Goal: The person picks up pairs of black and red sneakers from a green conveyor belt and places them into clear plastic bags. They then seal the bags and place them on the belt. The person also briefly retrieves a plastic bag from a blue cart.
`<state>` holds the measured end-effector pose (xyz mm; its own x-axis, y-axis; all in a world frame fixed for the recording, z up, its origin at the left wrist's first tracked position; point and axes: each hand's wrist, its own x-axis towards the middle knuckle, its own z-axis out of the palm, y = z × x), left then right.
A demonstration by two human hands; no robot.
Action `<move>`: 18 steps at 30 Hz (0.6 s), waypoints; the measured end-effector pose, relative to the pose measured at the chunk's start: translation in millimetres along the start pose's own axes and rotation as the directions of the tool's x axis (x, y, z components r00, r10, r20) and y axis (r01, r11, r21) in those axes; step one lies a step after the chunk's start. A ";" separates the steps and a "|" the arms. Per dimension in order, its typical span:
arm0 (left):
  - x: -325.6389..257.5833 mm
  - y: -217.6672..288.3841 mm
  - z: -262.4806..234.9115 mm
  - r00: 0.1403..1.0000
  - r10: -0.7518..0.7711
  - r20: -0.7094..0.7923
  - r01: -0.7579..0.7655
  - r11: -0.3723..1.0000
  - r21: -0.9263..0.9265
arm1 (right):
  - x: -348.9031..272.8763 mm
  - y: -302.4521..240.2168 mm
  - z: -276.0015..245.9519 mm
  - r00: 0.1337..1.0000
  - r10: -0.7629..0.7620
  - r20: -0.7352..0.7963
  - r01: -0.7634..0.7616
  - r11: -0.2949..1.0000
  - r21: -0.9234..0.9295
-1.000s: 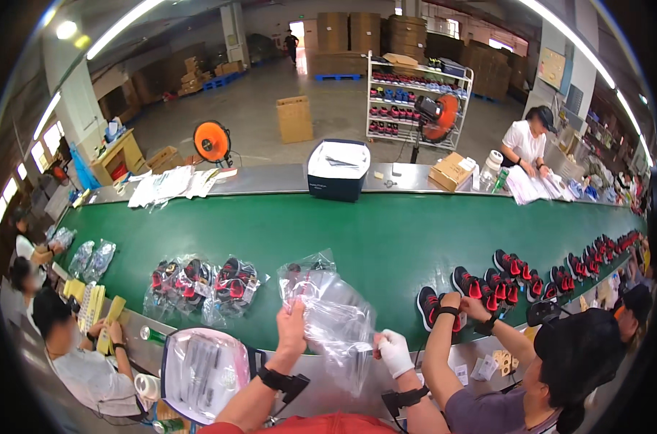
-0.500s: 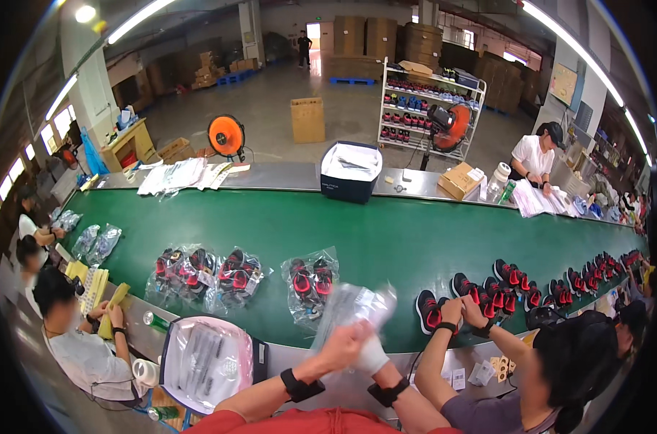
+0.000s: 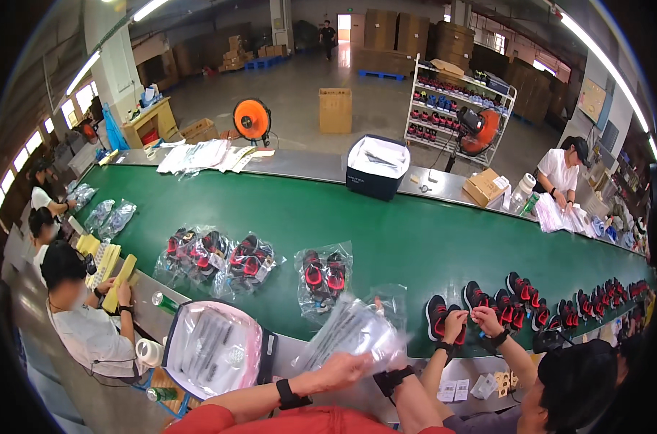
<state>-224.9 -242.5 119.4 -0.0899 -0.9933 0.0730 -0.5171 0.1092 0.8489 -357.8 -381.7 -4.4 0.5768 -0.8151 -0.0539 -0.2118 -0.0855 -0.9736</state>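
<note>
Over the near edge of the green belt, my left hand is closed on a clear plastic bag, which spreads out loosely above it. My right arm, with a black wristband, reaches up to the same bag from the right. Crumpled plastic covers that hand, and its fingers cannot be made out. Just beyond lies a pair of black and red shoes in a clear bag. Left of my hands, a dark box lined with white holds a stack of flat clear bags.
More bagged shoes lie on the green belt to the left. At right, a co-worker's hands work at unbagged shoes, with a row beyond. Another dark box stands on the far ledge. A co-worker sits left.
The bag has opened out wider and hangs lower, and my hands have shifted slightly down. My right hand, pale in the plastic before, is now more covered. The whole view has swung left.
</note>
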 end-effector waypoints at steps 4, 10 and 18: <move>22.7 -24.0 -27.7 0.926 -0.050 -0.375 0.071 0.997 0.043 | 3.5 -60.6 28.9 0.855 0.275 0.439 0.239 0.542 -0.806; 39.7 -15.8 -55.7 0.845 -0.206 -0.493 0.156 0.978 -0.140 | -27.1 -75.4 49.3 0.918 0.182 0.353 0.149 0.666 -0.731; 29.6 -19.7 -51.0 0.839 -0.299 -0.455 0.208 0.948 -0.239 | -40.9 -142.3 23.3 0.956 -0.094 0.277 0.199 0.904 -0.379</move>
<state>-173.9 -276.0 131.6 0.4667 -0.8832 0.0456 -0.3056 -0.1126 0.9455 -332.9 -322.9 131.2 0.7902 -0.6125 -0.0218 -0.3761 -0.4565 -0.8063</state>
